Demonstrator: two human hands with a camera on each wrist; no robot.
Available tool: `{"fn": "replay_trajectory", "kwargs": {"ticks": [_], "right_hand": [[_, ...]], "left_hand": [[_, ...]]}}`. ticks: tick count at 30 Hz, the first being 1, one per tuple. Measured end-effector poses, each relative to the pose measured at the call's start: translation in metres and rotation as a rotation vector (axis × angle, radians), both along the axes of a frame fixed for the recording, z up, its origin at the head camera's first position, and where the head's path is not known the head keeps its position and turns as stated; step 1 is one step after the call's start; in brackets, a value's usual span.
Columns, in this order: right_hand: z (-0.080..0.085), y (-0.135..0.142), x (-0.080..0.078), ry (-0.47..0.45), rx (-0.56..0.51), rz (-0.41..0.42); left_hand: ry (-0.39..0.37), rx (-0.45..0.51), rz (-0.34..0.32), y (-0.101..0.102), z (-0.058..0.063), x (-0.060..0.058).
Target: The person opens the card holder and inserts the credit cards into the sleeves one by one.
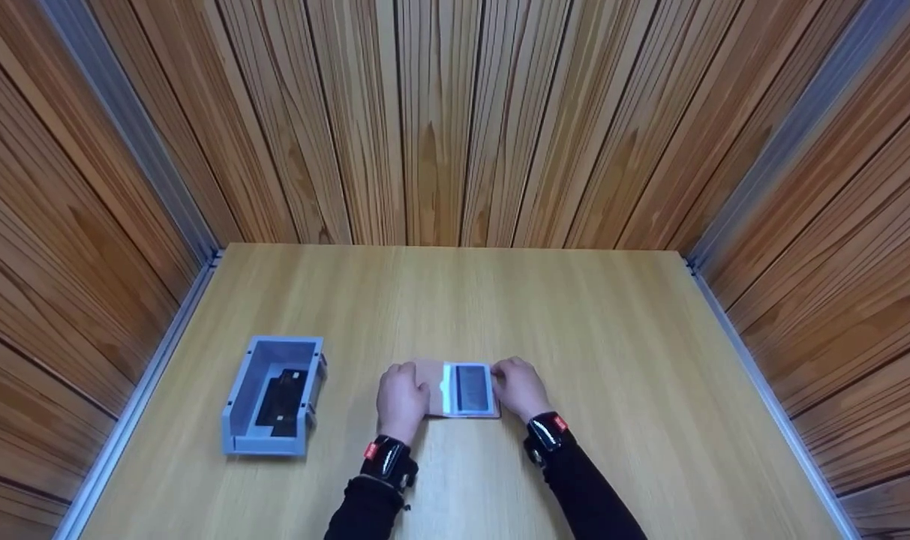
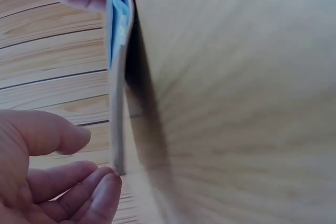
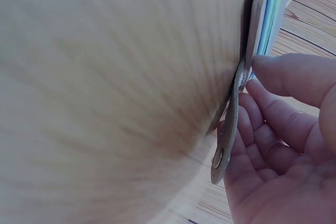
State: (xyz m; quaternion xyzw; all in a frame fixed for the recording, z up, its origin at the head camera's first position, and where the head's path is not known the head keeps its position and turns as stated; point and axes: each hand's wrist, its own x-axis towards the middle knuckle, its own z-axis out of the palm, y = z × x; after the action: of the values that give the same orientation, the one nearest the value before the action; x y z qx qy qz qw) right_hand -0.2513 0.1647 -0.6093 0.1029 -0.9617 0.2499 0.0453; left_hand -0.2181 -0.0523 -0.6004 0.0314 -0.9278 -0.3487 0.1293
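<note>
A pinkish card holder point(image 1: 435, 405) lies opened out on the table, with clear blue-edged card sleeves point(image 1: 473, 388) on its right half. At its left edge is my left hand point(image 1: 401, 401); in the left wrist view its fingertips point(image 2: 107, 182) touch the cover's end, while a gap parts the upper digit from the cover. My right hand point(image 1: 521, 388) pinches the right edge, thumb point(image 3: 273, 72) against the cover and fingers behind it. Beside those fingers a strap point(image 3: 229, 129) with a metal snap sticks out.
A grey-blue plastic bin point(image 1: 235, 394) stands on the table point(image 1: 575, 300) to the left, with a dark black item point(image 1: 283, 397) inside. Wood-plank walls point(image 1: 432, 127) and metal rails point(image 1: 762, 420) enclose the table at the back and sides.
</note>
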Motion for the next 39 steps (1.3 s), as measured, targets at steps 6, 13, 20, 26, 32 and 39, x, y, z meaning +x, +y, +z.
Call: {"fn": "replay_trajectory", "kwargs": {"ticks": [6,13,20,26,32,39], "right_hand": [[0.0,0.001,0.0,0.018,-0.005,0.005],[0.0,0.0,0.0,0.0,-0.009,0.004],[0.0,0.001,0.001,0.057,-0.016,0.032],[0.0,0.0,0.001,0.061,-0.025,0.025],[-0.001,0.001,0.001,0.057,-0.025,0.031],[-0.001,0.001,0.001,0.026,-0.03,0.017]], "left_hand": [[0.004,0.005,0.002,-0.004,-0.004,0.0],[-0.024,0.025,0.003,-0.007,-0.008,0.0],[-0.075,0.049,0.007,-0.008,-0.011,-0.001],[-0.085,0.031,0.002,-0.009,-0.012,-0.001],[-0.12,0.041,0.011,-0.009,-0.012,-0.002],[-0.126,0.045,0.016,-0.008,-0.013,-0.003]]}}
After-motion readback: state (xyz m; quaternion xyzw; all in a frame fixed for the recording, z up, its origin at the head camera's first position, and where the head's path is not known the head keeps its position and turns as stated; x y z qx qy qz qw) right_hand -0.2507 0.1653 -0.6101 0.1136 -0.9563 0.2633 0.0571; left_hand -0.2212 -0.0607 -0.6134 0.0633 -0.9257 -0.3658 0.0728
